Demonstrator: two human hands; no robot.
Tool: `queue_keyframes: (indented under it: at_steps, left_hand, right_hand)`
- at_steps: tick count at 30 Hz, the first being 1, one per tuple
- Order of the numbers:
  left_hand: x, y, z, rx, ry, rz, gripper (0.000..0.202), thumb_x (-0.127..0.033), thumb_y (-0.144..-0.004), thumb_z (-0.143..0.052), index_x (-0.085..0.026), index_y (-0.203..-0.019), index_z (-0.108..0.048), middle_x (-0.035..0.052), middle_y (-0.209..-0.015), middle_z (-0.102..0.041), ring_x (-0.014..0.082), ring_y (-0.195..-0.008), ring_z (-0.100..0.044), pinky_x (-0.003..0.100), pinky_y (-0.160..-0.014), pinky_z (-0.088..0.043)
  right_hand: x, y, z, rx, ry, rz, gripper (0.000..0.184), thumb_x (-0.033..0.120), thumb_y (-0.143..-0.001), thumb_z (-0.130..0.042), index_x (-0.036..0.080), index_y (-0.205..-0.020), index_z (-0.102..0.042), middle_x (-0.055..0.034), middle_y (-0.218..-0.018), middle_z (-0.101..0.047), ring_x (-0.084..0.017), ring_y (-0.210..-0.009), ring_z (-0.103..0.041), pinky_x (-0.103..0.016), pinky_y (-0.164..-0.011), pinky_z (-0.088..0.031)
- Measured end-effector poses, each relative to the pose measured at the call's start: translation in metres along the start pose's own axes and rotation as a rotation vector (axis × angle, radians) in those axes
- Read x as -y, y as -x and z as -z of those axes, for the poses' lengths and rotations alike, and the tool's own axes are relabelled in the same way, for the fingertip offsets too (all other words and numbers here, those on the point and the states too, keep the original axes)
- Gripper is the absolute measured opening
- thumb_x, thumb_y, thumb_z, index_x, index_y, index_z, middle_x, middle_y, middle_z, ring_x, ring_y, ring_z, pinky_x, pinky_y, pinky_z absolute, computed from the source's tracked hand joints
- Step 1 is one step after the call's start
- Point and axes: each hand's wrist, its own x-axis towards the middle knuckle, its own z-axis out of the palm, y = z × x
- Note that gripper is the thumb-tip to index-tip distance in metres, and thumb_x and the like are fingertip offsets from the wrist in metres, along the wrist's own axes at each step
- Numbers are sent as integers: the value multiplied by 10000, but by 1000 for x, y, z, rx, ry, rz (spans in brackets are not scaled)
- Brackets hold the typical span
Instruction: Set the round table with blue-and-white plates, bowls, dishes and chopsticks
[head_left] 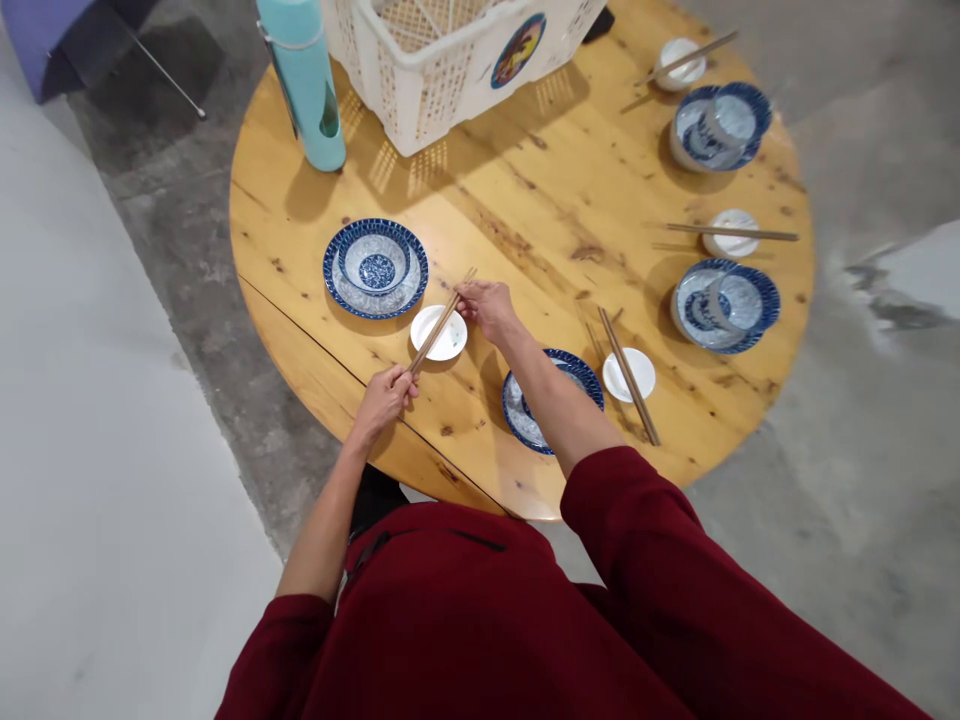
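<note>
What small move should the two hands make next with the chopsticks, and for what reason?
Probably settle the chopsticks across the small white dish: the left hand and right hand hold them near opposite ends over it, and a second pair already lies across a similar dish to the right.

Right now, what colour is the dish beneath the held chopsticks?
The dish is white with greenish marks; best in head view.

Left hand (386,402): curled into a pinch; left forearm (321,530) bared, extended forward. Right hand (489,308): likewise pinched, held farther forward; right forearm (551,395) angled leftward.
</note>
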Motion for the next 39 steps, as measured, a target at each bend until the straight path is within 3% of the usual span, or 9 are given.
queue_keyframes:
  at_steps: [9,15,19,28,39]
  left_hand:
    - [-2,-3,2,19,-23,-8,286,-429,-858,-587,-162,-764,-629,11,-679,-619,81,-522,-458,215,-497,-360]
    - [-2,-6,1,15,-58,0,315,-465,-846,-603,-155,-812,-644,18,-699,-634,85,-532,-474,216,-504,-367]
    - [-5,-7,-1,20,-67,-16,308,-454,-848,-603,-164,-747,-619,25,-721,-640,82,-542,-470,210,-501,-365]
    - [-3,-8,-3,18,-40,-18,274,-430,-862,-594,-169,-793,-642,15,-702,-635,90,-532,-474,215,-492,-362]
    - [1,-9,-1,-22,-100,-16,394,-536,-895,-581,-184,-721,-603,19,-667,-626,98,-532,-494,213,-503,-390]
  right_hand:
    - [2,0,0,31,-8,6,190,181,-825,-794,155,-720,-637,33,-549,-608,-57,-480,-563,-136,-502,-492]
    - [6,1,-2,20,-43,-22,174,112,-876,-696,148,-718,-634,33,-518,-594,-60,-457,-549,-141,-482,-484]
    - [7,0,-1,17,-53,-14,194,108,-856,-729,153,-695,-631,28,-522,-601,-65,-459,-552,-151,-491,-497]
    - [4,-3,1,13,-49,7,201,184,-826,-783,171,-695,-630,27,-546,-606,-76,-476,-568,-172,-509,-517]
    - [0,-2,-2,-39,-45,23,175,226,-814,-761,166,-714,-630,19,-590,-621,-77,-501,-586,-168,-505,-508]
